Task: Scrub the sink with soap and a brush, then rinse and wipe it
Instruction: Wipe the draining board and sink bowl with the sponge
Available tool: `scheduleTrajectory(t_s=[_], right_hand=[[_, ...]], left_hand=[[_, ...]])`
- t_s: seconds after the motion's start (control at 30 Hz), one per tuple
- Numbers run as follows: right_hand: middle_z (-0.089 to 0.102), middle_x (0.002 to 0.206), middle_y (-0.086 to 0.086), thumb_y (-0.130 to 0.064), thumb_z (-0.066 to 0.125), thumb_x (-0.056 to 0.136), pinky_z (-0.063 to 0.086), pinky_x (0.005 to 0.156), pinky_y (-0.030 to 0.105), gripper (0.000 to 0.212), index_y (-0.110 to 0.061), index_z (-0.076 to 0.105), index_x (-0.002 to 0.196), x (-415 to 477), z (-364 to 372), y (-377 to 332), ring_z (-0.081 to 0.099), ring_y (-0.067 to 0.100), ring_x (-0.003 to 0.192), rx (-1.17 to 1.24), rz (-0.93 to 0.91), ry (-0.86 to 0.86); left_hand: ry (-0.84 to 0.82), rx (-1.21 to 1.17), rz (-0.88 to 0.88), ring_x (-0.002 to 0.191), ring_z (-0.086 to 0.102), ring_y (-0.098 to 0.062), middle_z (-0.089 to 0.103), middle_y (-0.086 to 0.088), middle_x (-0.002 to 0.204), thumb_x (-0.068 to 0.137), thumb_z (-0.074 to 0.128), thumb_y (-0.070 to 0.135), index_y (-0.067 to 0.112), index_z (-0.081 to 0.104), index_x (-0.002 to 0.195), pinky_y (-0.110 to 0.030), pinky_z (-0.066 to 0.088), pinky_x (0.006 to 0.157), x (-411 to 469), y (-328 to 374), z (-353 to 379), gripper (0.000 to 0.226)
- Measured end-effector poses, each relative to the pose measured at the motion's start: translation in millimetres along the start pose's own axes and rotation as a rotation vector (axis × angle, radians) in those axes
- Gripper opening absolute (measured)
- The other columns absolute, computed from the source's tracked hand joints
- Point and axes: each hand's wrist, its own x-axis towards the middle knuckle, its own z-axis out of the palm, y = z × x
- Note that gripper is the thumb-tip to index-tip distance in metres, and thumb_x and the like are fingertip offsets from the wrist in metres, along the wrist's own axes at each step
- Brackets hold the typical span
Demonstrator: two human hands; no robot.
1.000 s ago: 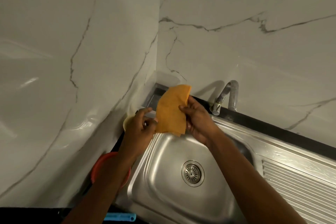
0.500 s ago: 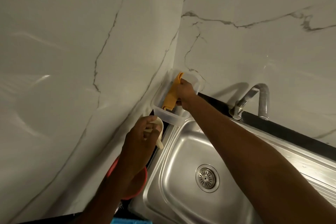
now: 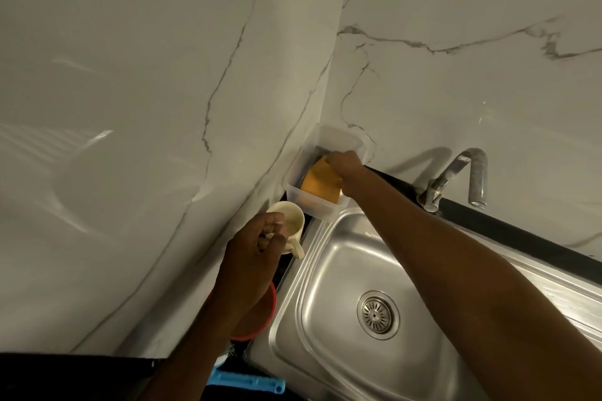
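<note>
Right hand (image 3: 342, 164) fingers pinch the orange cloth (image 3: 321, 185) inside the clear tub (image 3: 294, 194) behind the sink (image 3: 325, 319); left hand (image 3: 257, 247), loosely curled and empty, hovers by the cream mug (image 3: 290, 216).

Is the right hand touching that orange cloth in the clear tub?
Touching. The head view shows the right hand with its fingers pressed on the orange cloth's top edge inside the clear tub, no gap between them.

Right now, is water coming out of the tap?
No, the tap has no stream under its spout, and the sink below shows no water falling.
</note>
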Motion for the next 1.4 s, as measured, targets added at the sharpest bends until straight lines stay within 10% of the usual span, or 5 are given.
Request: scheduleTrajectory(t_s=[0.53,0.73,0.9,1.13,1.4], right_hand=[[0.078,0.102,0.013,-0.004,0.065,0.099,0.062,0.082,0.029,0.017,-0.008,0.076,0.112,-253.0,-62.2,129.4,0.075,0.026,0.1,0.102,-0.428,-0.389],[0.079,0.096,0.008,-0.009,0.072,0.095,0.063,0.086,0.037,0.015,-0.01,0.077,0.109,-301.3,-42.1,187.8,0.076,0.021,0.092,0.029,-0.478,-0.454],[0.078,0.102,-0.006,-0.02,0.074,0.094,0.054,0.082,0.015,0.02,-0.016,0.078,0.113,-309.9,-10.7,223.8,0.072,0.002,0.09,-0.312,-0.647,-0.429],[0.061,0.13,0.004,-0.029,0.06,0.1,0.051,0.095,0.038,0.046,-0.022,0.058,0.145,-288.7,34.2,245.6,0.054,0.024,0.121,-1.021,-0.823,-0.368],[0.059,0.124,0.009,-0.026,0.057,0.103,0.051,0.083,0.04,0.033,-0.014,0.061,0.133,-278.0,53.4,236.9,0.058,0.028,0.114,-1.281,-0.867,-0.368]], left_hand=[[0.039,-0.001,-0.002,0.098,0.073,-0.009,0.077,0.015,0.103,0.091,0.066,0.046,0.039,0.072,0.115,-0.048,0.062,0.092,-131.6,-0.7,-6.9,0.026],[0.139,-0.027,-0.074,0.098,0.075,-0.018,0.074,0.001,0.114,0.102,0.068,0.024,0.027,0.072,0.117,-0.053,0.064,0.088,-193.1,-40.5,-20.1,0.015],[0.214,-0.013,-0.155,0.094,0.074,-0.021,0.076,0.004,0.1,0.102,0.068,0.024,0.032,0.074,0.111,-0.057,0.063,0.089,-228.5,-71.8,-34.4,0.014],[0.202,0.057,-0.213,0.1,0.071,-0.006,0.074,0.013,0.11,0.105,0.062,0.019,0.027,0.07,0.127,-0.047,0.063,0.094,-238.3,-101.6,-54.6,0.025],[0.205,0.069,-0.193,0.099,0.07,-0.001,0.074,0.015,0.11,0.105,0.063,0.021,0.029,0.071,0.125,-0.043,0.063,0.093,-225.5,-108.8,-76.8,0.023]])
